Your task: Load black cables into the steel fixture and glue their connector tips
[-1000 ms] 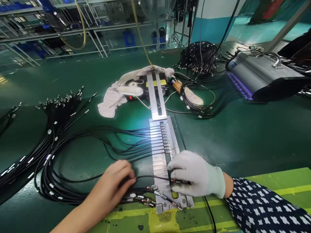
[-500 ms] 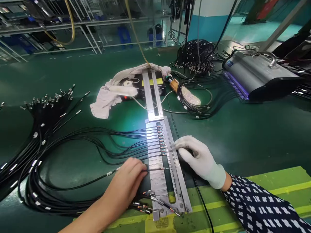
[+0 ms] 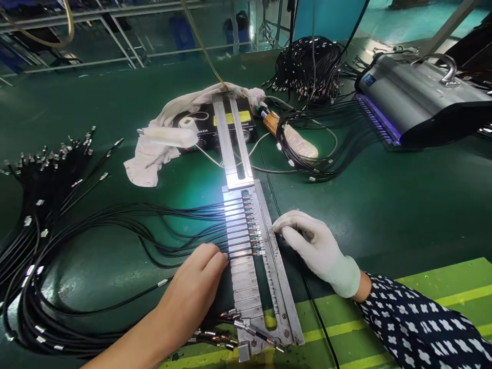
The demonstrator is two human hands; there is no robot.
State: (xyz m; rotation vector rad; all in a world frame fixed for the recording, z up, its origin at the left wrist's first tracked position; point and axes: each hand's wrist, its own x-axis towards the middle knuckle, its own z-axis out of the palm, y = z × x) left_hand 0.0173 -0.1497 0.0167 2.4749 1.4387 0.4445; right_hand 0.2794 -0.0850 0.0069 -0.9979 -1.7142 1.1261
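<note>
A slotted metal fixture (image 3: 246, 277) lies lengthwise in front of me. Several black cables (image 3: 180, 209) sit side by side in its upper grooves, their coloured wire ends over the slot. At the fixture's left edge, my bare left hand (image 3: 202, 279) pinches one black cable, whose end lies across a groove. My right hand (image 3: 313, 246), in a white glove, is closed with its fingertips against the fixture's right rail; anything between them is hidden. Loose cable ends with metal connectors (image 3: 253, 328) rest over the fixture's near end.
Cable bundles (image 3: 42, 184) spread over the left. Behind the fixture stand a black box (image 3: 203, 128) draped with white cloth (image 3: 144, 164) and a wrapped handle (image 3: 300, 146). A silver machine with purple light (image 3: 423, 102) is at right. Green-yellow mat (image 3: 434, 292) lines the near edge.
My left hand has moved up along the fixture with the cable, which now lies in the groove just below the others. My right hand stays at the rail. The view has shifted slightly.
</note>
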